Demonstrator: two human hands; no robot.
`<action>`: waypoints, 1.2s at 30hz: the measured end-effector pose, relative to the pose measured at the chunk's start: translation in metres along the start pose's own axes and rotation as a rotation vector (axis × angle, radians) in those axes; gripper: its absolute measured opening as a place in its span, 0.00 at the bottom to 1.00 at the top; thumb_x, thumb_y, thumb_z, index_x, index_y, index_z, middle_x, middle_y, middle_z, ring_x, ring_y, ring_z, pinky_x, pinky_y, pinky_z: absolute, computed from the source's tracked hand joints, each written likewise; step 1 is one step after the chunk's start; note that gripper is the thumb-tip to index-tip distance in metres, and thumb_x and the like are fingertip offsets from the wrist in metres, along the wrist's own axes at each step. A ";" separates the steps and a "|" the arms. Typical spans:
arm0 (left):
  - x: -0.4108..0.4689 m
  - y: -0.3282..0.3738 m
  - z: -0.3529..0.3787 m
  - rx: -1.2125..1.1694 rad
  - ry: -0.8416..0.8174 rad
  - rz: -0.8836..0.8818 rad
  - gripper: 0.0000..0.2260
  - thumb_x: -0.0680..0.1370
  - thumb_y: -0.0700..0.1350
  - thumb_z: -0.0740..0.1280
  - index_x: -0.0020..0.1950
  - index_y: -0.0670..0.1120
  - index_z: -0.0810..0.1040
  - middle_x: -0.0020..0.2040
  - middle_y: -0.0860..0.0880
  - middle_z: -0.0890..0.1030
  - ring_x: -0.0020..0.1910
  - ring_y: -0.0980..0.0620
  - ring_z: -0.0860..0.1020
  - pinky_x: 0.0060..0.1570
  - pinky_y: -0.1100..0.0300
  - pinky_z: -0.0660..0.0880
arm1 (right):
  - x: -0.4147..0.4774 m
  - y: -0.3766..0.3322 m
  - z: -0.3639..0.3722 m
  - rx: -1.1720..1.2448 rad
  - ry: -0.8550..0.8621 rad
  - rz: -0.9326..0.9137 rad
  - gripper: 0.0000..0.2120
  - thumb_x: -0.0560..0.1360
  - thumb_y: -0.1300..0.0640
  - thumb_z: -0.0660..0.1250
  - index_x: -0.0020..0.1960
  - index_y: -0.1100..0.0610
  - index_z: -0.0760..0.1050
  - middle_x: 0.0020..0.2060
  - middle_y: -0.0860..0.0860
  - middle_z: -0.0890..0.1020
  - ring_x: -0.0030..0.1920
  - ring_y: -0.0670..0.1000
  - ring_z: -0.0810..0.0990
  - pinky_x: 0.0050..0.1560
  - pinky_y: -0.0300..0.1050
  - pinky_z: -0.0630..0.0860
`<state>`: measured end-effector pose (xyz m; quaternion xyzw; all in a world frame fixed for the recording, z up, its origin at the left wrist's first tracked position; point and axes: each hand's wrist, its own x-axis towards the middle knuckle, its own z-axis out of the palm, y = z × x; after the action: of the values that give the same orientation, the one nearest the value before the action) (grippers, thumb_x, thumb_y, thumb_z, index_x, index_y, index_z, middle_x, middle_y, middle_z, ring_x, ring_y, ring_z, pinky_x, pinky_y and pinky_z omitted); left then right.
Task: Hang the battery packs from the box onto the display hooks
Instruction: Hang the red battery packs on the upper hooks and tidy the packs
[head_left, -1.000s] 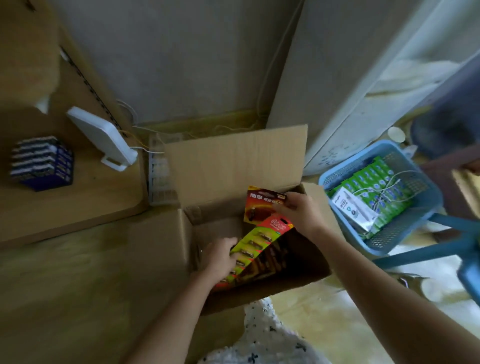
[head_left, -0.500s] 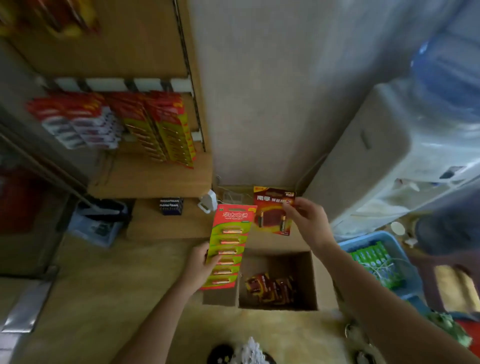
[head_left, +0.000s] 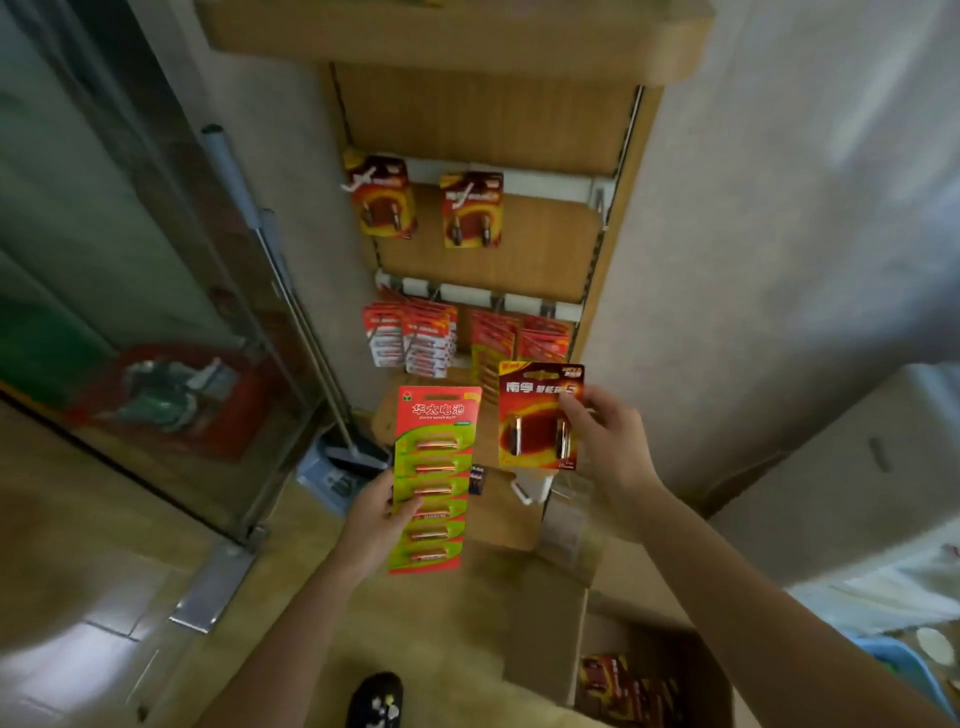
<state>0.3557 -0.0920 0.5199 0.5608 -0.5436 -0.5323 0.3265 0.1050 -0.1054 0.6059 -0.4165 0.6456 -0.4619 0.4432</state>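
Observation:
My left hand (head_left: 375, 517) grips the left edge of a long red-and-green battery strip (head_left: 434, 478), held upright. My right hand (head_left: 608, 441) pinches the right edge of a small red two-battery card (head_left: 537, 415). Both packs hang in front of the wooden display rack (head_left: 488, 130). Two red battery cards (head_left: 470, 210) hang on the upper hook rail. Several packs (head_left: 410, 335) crowd the lower hook rail (head_left: 483, 296). The open cardboard box (head_left: 550, 654) sits at the bottom right with more red packs (head_left: 623, 686) inside.
A glass door (head_left: 130, 291) with a metal frame stands to the left. A broom and dustpan (head_left: 337, 457) lean by the rack's foot. A white appliance (head_left: 857, 493) and a blue basket (head_left: 893, 660) are on the right. My shoe (head_left: 375, 699) shows below.
My view has swung up from the box to the rack. Both hands have lifted their packs out of the box and raised them toward the hooks.

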 end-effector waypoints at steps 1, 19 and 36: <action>0.006 0.003 -0.014 0.003 0.005 0.010 0.10 0.73 0.44 0.70 0.53 0.51 0.76 0.50 0.48 0.83 0.52 0.47 0.81 0.55 0.46 0.77 | 0.006 -0.008 0.014 -0.002 0.004 -0.024 0.12 0.77 0.50 0.62 0.54 0.56 0.76 0.51 0.53 0.82 0.52 0.50 0.81 0.47 0.45 0.80; 0.147 0.035 -0.130 -0.027 -0.213 0.081 0.08 0.76 0.38 0.65 0.54 0.47 0.75 0.52 0.48 0.82 0.52 0.50 0.81 0.55 0.48 0.78 | 0.138 -0.117 0.146 -0.063 0.395 -0.081 0.16 0.78 0.50 0.61 0.59 0.60 0.75 0.53 0.57 0.81 0.47 0.50 0.78 0.32 0.35 0.71; 0.168 0.027 -0.092 -0.010 -0.243 0.101 0.08 0.77 0.39 0.64 0.54 0.48 0.74 0.51 0.49 0.82 0.50 0.56 0.81 0.51 0.58 0.79 | 0.186 -0.108 0.142 -0.168 0.461 -0.126 0.17 0.77 0.48 0.62 0.60 0.58 0.75 0.54 0.55 0.80 0.54 0.53 0.79 0.47 0.42 0.77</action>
<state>0.4099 -0.2778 0.5249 0.4625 -0.6039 -0.5820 0.2876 0.2060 -0.3381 0.6499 -0.3751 0.7383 -0.5161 0.2186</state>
